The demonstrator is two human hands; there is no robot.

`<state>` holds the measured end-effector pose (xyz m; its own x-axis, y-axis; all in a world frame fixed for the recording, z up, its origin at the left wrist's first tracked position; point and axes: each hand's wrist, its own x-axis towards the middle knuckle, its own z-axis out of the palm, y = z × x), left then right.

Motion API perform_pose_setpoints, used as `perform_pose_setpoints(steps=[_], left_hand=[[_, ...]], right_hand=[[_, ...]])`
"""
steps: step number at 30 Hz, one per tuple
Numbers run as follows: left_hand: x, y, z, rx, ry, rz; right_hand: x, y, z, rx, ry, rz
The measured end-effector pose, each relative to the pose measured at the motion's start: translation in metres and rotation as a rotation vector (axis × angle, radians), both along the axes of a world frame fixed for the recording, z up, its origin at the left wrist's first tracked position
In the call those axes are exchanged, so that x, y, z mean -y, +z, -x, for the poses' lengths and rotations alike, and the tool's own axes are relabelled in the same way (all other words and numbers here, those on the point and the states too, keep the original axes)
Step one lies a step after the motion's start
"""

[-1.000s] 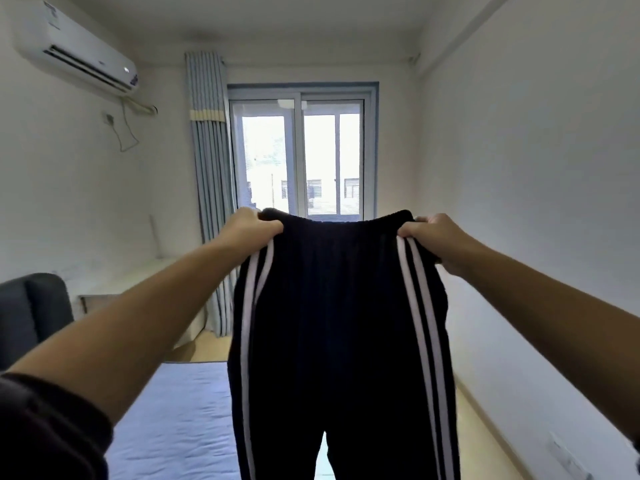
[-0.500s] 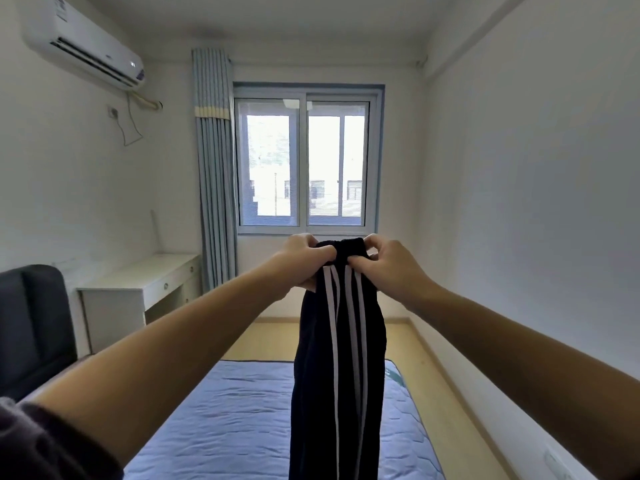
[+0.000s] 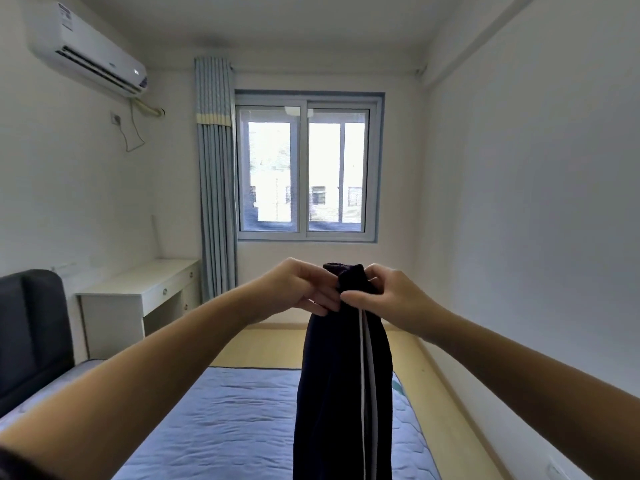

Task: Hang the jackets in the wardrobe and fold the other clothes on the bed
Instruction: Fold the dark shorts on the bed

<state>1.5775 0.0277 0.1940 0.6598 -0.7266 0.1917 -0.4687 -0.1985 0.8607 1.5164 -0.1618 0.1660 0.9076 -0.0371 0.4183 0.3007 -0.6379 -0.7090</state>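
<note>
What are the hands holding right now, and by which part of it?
The left hand and the right hand both pinch the dark striped trousers by the bunched waistband at the top; the rest hangs over the bed.

Lower trousers beyond bottom edge.

We see the trousers as dark, matt knitted cloth, fuzzy at the waistband, with smoother white stripes down the side. The bed wears pale blue quilted cloth, stitched and faintly wrinkled, and its headboard is dark grey matt upholstery. The surface looks smooth and white with a slight sheen, the air conditioner is glossy white plastic, and the curtain is pleated cloth.
</note>
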Motion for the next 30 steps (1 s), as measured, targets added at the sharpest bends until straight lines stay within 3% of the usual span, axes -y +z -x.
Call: perform_pose_setpoints(steps=[3, 8, 12, 17, 25, 30], left_hand=[[0.003, -0.005, -0.002, 0.138, -0.017, -0.025], [-0.008, -0.021, -0.026, 0.585, 0.13, 0.03], [-0.016, -0.031, -0.041, 0.794, 0.085, -0.078], [-0.016, -0.034, -0.04, 0.807, 0.07, 0.001], [-0.014, -0.042, -0.022, 1.311, 0.121, 0.008], [-0.013, -0.033, -0.014, 1.362, 0.116, 0.089]], right_hand=[[0.001, -0.006, 0.0, 0.031, 0.005, -0.001], [0.014, -0.002, 0.004, -0.053, 0.155, -0.092], [0.023, 0.007, 0.008, -0.059, 0.209, -0.159], [0.027, 0.013, 0.007, -0.05, 0.264, -0.285], [0.031, 0.015, 0.016, -0.099, 0.384, -0.48], [0.035, 0.018, 0.024, -0.035, 0.322, -0.306]])
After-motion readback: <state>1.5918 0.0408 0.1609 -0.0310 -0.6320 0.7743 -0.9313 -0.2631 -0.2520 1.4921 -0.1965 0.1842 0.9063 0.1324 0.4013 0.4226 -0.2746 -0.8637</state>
